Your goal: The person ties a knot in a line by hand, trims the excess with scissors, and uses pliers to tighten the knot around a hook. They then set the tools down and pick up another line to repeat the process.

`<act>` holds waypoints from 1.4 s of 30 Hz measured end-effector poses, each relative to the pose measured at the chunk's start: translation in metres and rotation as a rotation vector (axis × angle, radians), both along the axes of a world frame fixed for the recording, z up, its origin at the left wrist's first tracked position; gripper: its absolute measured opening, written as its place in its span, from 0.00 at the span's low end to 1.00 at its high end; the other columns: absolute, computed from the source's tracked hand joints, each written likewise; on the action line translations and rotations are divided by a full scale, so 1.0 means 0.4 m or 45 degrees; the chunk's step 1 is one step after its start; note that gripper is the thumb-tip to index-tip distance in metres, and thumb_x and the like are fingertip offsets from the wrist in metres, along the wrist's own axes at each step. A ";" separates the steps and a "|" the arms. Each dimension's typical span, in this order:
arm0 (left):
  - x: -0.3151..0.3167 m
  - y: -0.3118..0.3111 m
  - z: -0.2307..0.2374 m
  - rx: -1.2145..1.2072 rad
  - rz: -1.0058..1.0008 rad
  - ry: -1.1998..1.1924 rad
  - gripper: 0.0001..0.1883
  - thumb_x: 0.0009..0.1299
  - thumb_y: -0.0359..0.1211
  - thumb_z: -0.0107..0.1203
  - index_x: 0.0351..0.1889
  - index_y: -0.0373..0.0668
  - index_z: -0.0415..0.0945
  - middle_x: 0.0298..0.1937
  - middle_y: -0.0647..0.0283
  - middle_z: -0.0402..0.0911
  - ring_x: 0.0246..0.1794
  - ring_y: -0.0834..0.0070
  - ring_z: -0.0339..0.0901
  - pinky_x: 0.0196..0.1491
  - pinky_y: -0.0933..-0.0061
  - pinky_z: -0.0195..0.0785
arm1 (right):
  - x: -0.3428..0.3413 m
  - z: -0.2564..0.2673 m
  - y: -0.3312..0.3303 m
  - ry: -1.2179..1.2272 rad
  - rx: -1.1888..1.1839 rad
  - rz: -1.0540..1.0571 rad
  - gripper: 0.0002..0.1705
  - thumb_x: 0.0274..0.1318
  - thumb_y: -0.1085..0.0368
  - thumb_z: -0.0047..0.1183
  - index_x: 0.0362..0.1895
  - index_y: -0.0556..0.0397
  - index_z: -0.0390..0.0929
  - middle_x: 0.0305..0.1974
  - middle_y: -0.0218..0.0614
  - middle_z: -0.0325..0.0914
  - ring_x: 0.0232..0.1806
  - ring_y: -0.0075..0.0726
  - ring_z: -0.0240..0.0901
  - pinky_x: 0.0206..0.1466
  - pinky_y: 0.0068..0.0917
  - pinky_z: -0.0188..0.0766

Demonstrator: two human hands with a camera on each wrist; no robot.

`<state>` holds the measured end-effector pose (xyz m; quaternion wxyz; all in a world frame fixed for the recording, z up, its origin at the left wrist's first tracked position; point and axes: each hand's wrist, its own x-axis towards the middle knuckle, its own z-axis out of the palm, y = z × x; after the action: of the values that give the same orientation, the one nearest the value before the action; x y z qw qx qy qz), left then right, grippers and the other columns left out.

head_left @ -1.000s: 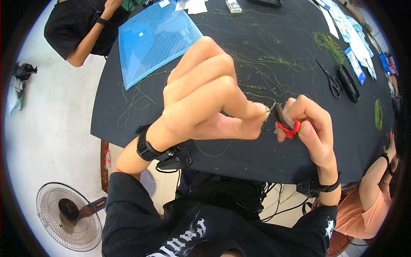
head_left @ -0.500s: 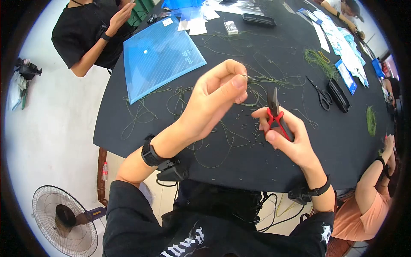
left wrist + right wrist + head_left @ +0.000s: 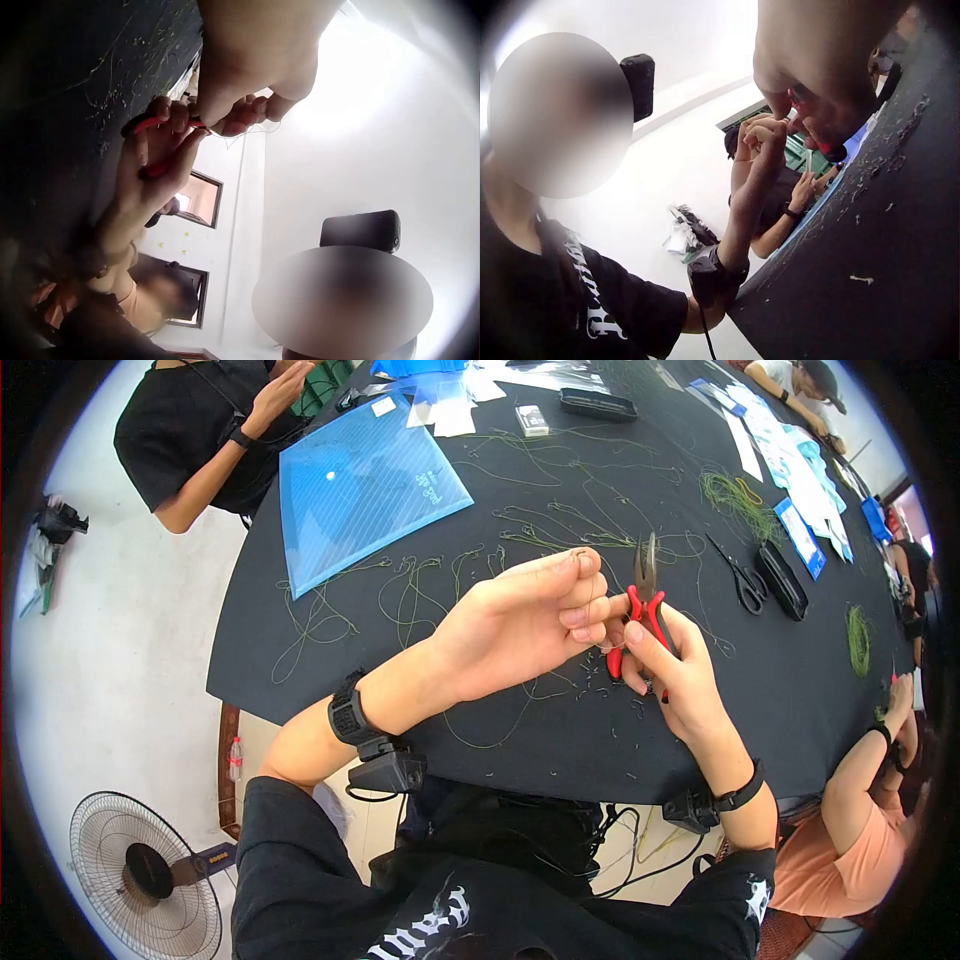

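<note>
A thin line [image 3: 240, 136] loops between a person's two hands, plain against the white wall in the left wrist view but barely visible from the head camera, which alone shows the black scissors [image 3: 745, 586] on the table [image 3: 790, 700]. The red-handled long-nose pliers [image 3: 646, 598] point away from the wearer, long axis nearly straight ahead, tips parted, above the table in the right hand's [image 3: 683, 675] grasp. The left hand [image 3: 515, 622] pinches the line between thumb and forefinger.
</note>
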<state>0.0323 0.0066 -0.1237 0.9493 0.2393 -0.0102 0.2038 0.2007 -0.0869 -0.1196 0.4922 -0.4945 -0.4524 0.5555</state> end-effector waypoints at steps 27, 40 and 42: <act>0.000 0.018 0.004 0.029 0.024 -0.026 0.06 0.68 0.37 0.49 0.36 0.48 0.64 0.24 0.76 0.56 0.29 0.83 0.54 0.36 0.82 0.52 | 0.011 -0.002 0.000 0.335 -0.037 -0.065 0.20 0.57 0.64 0.48 0.52 0.61 0.68 0.41 0.38 0.75 0.26 0.16 0.63 0.22 0.13 0.56; 0.000 0.019 0.001 -0.078 -0.176 -0.235 0.06 0.70 0.37 0.46 0.34 0.49 0.62 0.19 0.77 0.56 0.25 0.84 0.55 0.34 0.82 0.52 | -0.001 -0.014 0.000 0.032 -0.003 0.088 0.12 0.57 0.67 0.48 0.46 0.54 0.72 0.28 0.26 0.70 0.21 0.12 0.58 0.21 0.12 0.54; 0.004 0.024 -0.005 -0.076 -0.196 -0.299 0.06 0.70 0.37 0.44 0.34 0.47 0.64 0.20 0.76 0.55 0.26 0.83 0.54 0.35 0.80 0.53 | 0.000 -0.014 -0.001 0.051 -0.040 0.204 0.11 0.56 0.66 0.48 0.43 0.55 0.72 0.29 0.28 0.72 0.22 0.13 0.60 0.21 0.13 0.55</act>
<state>0.0337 0.0162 -0.1258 0.9611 0.1841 -0.1335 0.1571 0.2005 -0.0875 -0.1252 0.4472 -0.4532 -0.4719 0.6099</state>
